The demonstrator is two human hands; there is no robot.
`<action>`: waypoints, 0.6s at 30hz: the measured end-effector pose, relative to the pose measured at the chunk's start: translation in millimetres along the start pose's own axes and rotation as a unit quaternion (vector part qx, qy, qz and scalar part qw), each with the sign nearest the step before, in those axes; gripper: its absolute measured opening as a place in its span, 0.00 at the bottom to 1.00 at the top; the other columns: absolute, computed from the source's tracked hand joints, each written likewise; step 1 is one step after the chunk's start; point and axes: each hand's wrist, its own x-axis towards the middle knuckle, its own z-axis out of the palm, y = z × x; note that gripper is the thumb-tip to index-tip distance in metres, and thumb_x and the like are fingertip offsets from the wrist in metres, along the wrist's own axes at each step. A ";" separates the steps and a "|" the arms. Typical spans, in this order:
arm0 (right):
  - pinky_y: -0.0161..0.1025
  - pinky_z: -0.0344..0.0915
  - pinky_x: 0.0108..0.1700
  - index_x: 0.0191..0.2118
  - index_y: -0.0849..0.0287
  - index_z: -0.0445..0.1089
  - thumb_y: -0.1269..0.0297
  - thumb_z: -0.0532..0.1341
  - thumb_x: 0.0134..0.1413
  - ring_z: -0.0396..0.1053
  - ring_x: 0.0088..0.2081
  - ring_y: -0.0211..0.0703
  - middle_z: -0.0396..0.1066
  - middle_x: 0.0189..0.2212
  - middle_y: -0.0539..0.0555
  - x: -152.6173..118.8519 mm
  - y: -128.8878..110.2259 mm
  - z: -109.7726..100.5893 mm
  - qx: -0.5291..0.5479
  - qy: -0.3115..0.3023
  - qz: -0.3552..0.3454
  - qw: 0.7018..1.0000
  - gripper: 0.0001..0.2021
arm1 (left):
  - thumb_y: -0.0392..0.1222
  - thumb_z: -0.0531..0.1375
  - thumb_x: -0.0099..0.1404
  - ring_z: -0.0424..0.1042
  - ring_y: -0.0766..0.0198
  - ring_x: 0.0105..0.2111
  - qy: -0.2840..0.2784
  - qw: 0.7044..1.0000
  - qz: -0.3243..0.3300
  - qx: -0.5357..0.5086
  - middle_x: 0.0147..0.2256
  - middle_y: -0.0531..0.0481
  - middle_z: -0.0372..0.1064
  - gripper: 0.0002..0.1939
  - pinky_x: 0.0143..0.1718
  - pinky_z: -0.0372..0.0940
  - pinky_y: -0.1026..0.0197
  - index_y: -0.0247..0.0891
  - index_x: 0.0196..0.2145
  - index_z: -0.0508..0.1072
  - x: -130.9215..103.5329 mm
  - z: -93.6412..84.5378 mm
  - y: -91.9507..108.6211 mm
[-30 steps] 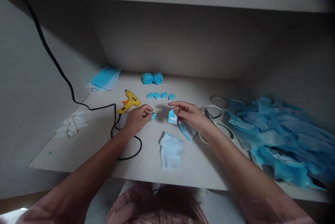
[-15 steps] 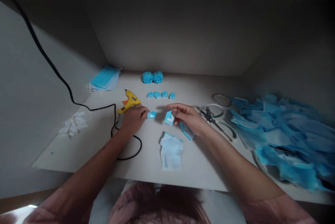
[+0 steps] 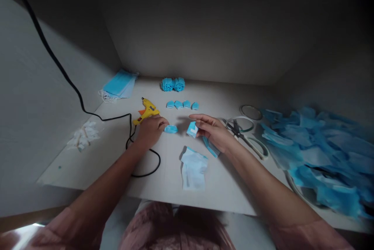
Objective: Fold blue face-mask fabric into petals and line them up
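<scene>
My left hand (image 3: 150,130) is closed, thumb and finger pinching the left end of a small shiny blue piece of mask fabric (image 3: 171,129). To its right, my right hand (image 3: 212,132) holds a small folded blue fabric piece (image 3: 192,129) with a white patch between thumb and fingers; its index finger is stretched out above. Beneath the right hand lies a blue-edged strip (image 3: 210,148), partly hidden. Nearer me is a pale blue cut fabric piece (image 3: 193,169). A yellow glue gun (image 3: 148,110) lies just beyond my left hand.
Several small blue folded pieces (image 3: 179,105) form a row, with two blue fabric rosettes (image 3: 173,84) behind. Masks (image 3: 119,83) lie at back left, white scraps (image 3: 84,137) at left. Scissors (image 3: 248,140), rings (image 3: 250,112) and a blue scrap heap (image 3: 321,152) occupy the right. A black cord (image 3: 55,61) hangs left.
The view has shifted slightly, so most things appear a little further right. The blue piece at my left fingertips looks flatter and longer. Both hands keep their grip.
</scene>
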 end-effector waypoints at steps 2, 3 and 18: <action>0.36 0.67 0.33 0.43 0.57 0.77 0.64 0.67 0.48 0.66 0.30 0.35 0.71 0.29 0.50 0.2 0.6 -0.2 0.000 0.001 -0.001 1.000 0.13 | 0.39 0.51 0.66 0.71 0.59 0.39 -0.004 1.000 0.007 0.000 0.36 0.48 0.75 0.14 0.42 0.61 0.58 0.38 0.32 0.76 -0.1 -0.8 1.8; 0.36 0.67 0.33 0.43 0.57 0.77 0.64 0.67 0.48 0.66 0.30 0.35 0.71 0.29 0.50 0.4 0.9 -0.2 -0.002 0.002 -0.001 1.000 0.13 | 0.39 0.50 0.66 0.71 0.59 0.39 -0.004 1.000 0.009 -0.001 0.36 0.48 0.75 0.15 0.43 0.61 0.58 0.38 0.32 0.76 -0.2 -1.1 2.8; 0.36 0.68 0.35 0.43 0.55 0.75 0.61 0.68 0.47 0.65 0.31 0.35 0.67 0.30 0.48 -6.8 -2.8 14.9 -0.048 0.015 -0.091 0.995 0.15 | 0.45 0.55 0.65 0.69 0.63 0.32 0.113 0.987 0.019 -0.111 0.32 0.52 0.73 0.10 0.37 0.62 0.62 0.39 0.32 0.75 -5.7 -10.5 20.7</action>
